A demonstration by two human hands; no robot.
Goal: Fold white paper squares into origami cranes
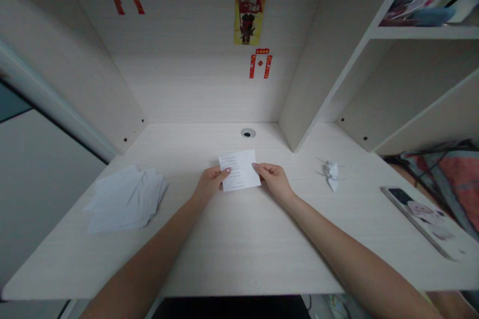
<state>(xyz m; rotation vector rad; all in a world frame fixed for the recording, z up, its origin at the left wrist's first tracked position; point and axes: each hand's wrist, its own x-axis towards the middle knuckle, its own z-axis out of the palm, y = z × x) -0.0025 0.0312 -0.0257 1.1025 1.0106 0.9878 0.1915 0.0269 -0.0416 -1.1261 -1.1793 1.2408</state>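
A small white square of paper [240,170] with faint printed lines lies in the middle of the pale wooden desk [232,239]. My left hand [210,182] grips its left edge, fingers curled and thumb on top. My right hand [273,177] pinches its right edge in the same way. Both forearms reach in from the near edge of the desk.
A loose stack of white sheets [125,198] lies at the left. A folded white paper crane [331,173] sits to the right, a phone [424,217] further right. A cable hole [248,133] is behind the paper. An upright shelf panel [303,109] rises at the back right.
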